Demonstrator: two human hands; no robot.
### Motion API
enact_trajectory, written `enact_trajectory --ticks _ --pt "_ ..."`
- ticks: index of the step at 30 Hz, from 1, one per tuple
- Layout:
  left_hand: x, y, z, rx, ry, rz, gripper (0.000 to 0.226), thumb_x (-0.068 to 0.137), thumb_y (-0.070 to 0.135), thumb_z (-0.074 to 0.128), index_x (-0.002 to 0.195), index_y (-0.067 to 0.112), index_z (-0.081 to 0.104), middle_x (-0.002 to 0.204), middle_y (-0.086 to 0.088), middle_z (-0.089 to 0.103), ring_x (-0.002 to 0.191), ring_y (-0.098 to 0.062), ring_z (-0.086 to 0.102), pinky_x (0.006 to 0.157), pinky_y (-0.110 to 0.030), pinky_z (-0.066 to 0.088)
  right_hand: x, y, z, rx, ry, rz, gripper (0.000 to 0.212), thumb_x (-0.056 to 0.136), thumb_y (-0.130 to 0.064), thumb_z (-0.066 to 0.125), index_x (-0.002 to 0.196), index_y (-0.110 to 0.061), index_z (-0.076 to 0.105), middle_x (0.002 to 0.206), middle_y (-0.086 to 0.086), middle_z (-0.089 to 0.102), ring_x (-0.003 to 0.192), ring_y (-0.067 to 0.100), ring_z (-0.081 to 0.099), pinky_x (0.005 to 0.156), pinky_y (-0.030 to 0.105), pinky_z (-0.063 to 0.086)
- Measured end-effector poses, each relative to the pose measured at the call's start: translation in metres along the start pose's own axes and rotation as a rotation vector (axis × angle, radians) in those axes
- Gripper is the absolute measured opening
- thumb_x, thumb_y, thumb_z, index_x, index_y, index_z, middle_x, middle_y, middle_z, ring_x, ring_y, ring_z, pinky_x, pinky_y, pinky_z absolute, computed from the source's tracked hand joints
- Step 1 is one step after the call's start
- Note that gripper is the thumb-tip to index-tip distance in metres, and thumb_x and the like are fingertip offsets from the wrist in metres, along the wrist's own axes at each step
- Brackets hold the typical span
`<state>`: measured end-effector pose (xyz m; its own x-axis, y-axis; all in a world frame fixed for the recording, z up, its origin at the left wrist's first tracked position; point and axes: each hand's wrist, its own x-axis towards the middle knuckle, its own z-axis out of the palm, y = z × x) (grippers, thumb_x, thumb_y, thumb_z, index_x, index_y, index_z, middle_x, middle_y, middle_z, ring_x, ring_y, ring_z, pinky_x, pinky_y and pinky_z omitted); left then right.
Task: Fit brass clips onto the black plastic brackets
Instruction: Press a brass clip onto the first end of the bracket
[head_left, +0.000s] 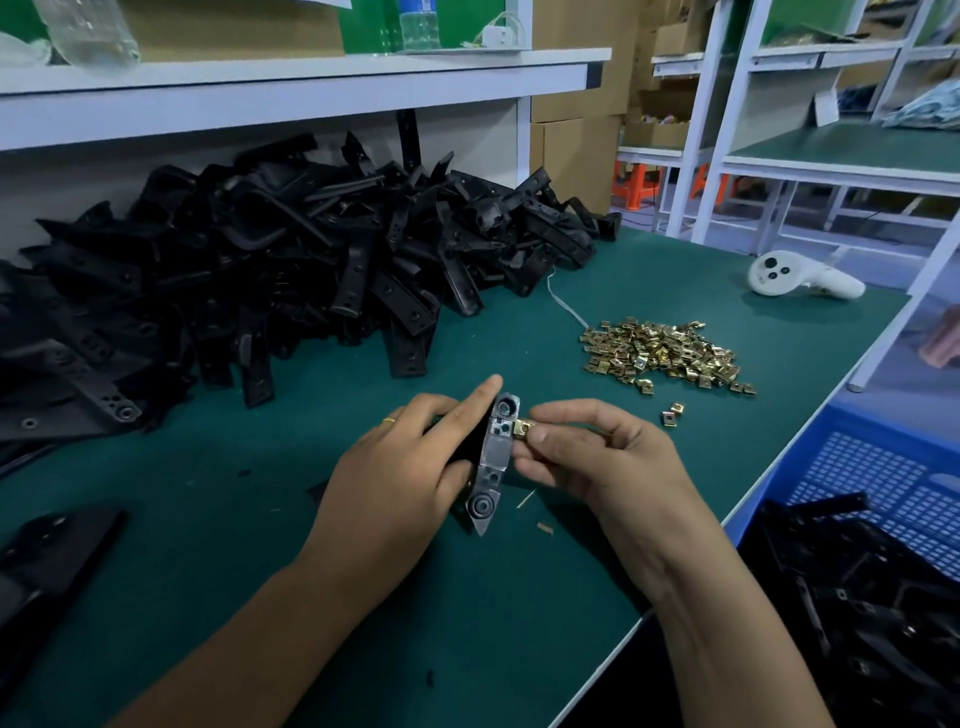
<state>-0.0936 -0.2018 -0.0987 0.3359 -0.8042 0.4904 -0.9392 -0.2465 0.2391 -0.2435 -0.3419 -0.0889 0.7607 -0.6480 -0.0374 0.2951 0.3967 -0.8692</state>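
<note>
Left hand (410, 457) grips a black bracket (491, 462) above the counter (519, 597), its long axis running away from the person. Right hand (587, 447), just right of it, pinches a brass clip (523, 428) touching the bracket's right edge.

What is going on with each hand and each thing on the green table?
left hand: grips the bracket
bracket: held on edge above the table
right hand: pinches a brass clip
brass clip: touching the bracket's side
clip pile: loose heap
bracket pile: jumbled heap
</note>
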Motion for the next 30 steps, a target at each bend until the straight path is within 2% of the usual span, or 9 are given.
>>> enact_trajectory --ticks 10,15,21,26,30 --pt "0.0002 0.0000 -0.0001 0.003 0.028 -0.004 0.085 0.092 0.021 0.069 0.159 0.049 0.024 0.125 0.023 0.051 0.105 -0.004 0.052 0.075 -0.031 0.055 0.0013 -0.0028 0.0017 0.004 -0.004 0.021 0.028 0.075 0.003 0.079 0.100 0.005 0.070 0.093 0.029 0.075 0.080 0.031 0.077 0.070 0.029 0.063" --pt "0.0003 -0.0009 0.0008 -0.006 0.044 -0.008 0.086 0.092 0.020 0.070 0.159 0.049 0.025 0.125 0.022 0.052 0.106 -0.006 0.052 0.075 -0.033 0.055 0.0014 -0.0022 0.0018 0.013 -0.005 0.028 0.024 0.078 0.005 0.077 0.101 0.006 0.069 0.092 0.030 0.074 0.081 0.031 0.077 0.069 0.029 0.063" --pt "-0.0011 -0.0015 0.0014 0.020 0.041 0.025 0.086 0.093 0.019 0.069 0.160 0.048 0.023 0.126 0.019 0.052 0.104 -0.008 0.053 0.070 -0.033 0.054 0.0002 -0.0009 0.0053 -0.022 -0.005 0.016 0.025 0.073 0.000 0.082 0.096 0.003 0.071 0.085 0.026 0.074 0.075 0.028 0.075 0.067 0.028 0.062" --pt "-0.0012 -0.0018 0.0009 0.001 0.067 -0.005 0.085 0.092 0.023 0.069 0.158 0.051 0.024 0.126 0.020 0.052 0.106 -0.009 0.055 0.073 -0.036 0.056 0.0004 -0.0014 0.0047 0.016 0.004 -0.006 0.027 0.074 0.001 0.080 0.099 0.002 0.069 0.091 0.027 0.074 0.083 0.032 0.076 0.072 0.030 0.063" --pt "-0.0009 -0.0006 0.0013 0.004 0.069 -0.002 0.087 0.090 0.020 0.071 0.158 0.049 0.026 0.126 0.019 0.053 0.106 -0.010 0.055 0.073 -0.038 0.057 0.0003 -0.0014 0.0043 0.004 0.003 -0.003 0.031 0.073 0.000 0.081 0.100 0.004 0.068 0.089 0.028 0.074 0.080 0.030 0.076 0.069 0.029 0.062"
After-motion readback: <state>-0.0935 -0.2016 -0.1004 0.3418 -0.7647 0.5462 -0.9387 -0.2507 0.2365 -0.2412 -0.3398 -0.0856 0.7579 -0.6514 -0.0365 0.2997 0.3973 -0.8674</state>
